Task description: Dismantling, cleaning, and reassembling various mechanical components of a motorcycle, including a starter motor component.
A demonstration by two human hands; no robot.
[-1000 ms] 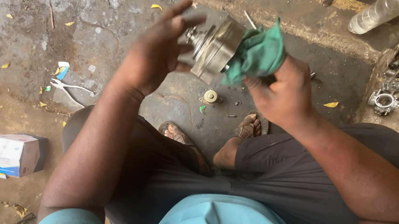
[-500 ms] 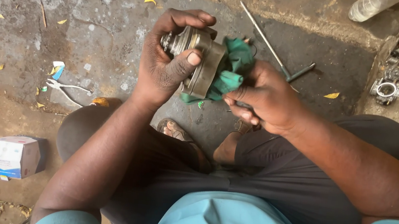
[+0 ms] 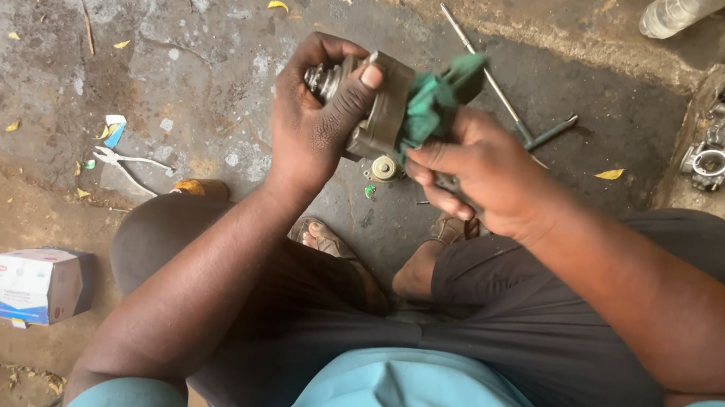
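Observation:
My left hand (image 3: 317, 123) grips a greasy round metal machine part (image 3: 382, 108) from its left side, thumb across its face. My right hand (image 3: 479, 168) presses a crumpled green rag (image 3: 432, 101) against the right side of that part. Both hands are held above the stained concrete ground (image 3: 197, 42), over my crossed legs in dark trousers. A small round metal piece (image 3: 383, 168) lies on the ground just below the part.
A long metal T-handle tool (image 3: 507, 101) lies behind my right hand. Pliers (image 3: 129, 165) and a small cardboard box (image 3: 35, 284) sit at the left. More metal parts (image 3: 714, 156) and a plastic bottle (image 3: 677, 14) are at the upper right.
My left hand went from spread fingers at the part's end to a full grip. The part and rag came lower and nearer; the rag shifted to the part's right side.

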